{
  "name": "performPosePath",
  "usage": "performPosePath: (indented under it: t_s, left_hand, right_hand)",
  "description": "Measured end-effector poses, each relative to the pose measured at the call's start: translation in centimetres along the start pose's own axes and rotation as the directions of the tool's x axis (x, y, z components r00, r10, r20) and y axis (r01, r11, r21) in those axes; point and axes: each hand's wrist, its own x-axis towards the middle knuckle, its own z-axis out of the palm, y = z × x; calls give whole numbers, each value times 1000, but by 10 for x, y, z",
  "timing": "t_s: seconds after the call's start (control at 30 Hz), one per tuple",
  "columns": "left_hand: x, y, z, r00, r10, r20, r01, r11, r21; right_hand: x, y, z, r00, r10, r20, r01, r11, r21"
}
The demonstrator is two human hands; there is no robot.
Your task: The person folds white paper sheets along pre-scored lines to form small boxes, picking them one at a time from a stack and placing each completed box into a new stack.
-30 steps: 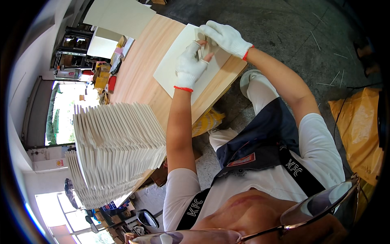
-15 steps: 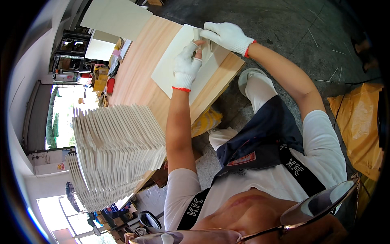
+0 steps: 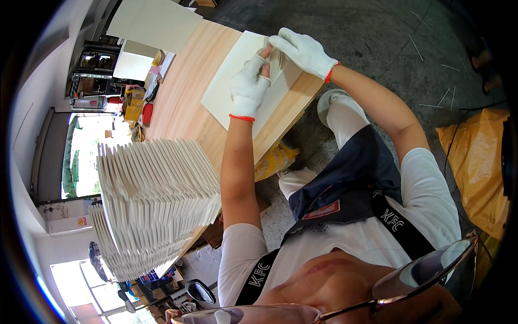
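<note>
On the wooden table a white sheet (image 3: 224, 94) lies flat, with a raised, curled part near its far right edge. My left hand (image 3: 250, 83) wears a white knit glove with bare thumb and index fingertips. It rests on the sheet, index stretched toward the curled part and thumb a little apart. Opposite it, my right hand (image 3: 306, 52), fully gloved in white with a red cuff, has its fingers together at the curled edge, closed on the sheet. Its fingertips are partly hidden, and both hands nearly meet there.
A tall stack of folded white sheets (image 3: 156, 189) stands on the near left of the wooden table (image 3: 186, 75). Larger pale boards (image 3: 156, 24) lie at the far end. Yellow bags (image 3: 477, 162) are on the right, and thin white strips (image 3: 431, 106) litter the floor.
My right hand has shifted slightly at the curled edge. My left index fingertip has moved slightly farther along the sheet, toward the right hand's fingers. The sheet stays in place.
</note>
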Motion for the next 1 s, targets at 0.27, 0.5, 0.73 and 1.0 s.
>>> performPosePath:
  t_s: [0.27, 0.5, 0.73, 1.0]
  left_hand:
    - [2, -2, 1, 999, -42, -2, 41, 981, 191]
    - [24, -13, 9, 979, -203, 31, 193, 962, 194]
    - [9, -7, 7, 975, -195, 110, 214, 956, -200]
    - [8, -12, 7, 955, -261, 143, 292, 909, -298]
  right_hand:
    - [-3, -5, 2, 998, -36, -49, 34, 999, -40]
    - [-2, -11, -8, 999, 39, 8, -40, 992, 122]
    - [4, -9, -5, 994, 105, -10, -102, 981, 167]
    - [3, -8, -3, 994, 110, -18, -108, 989, 104]
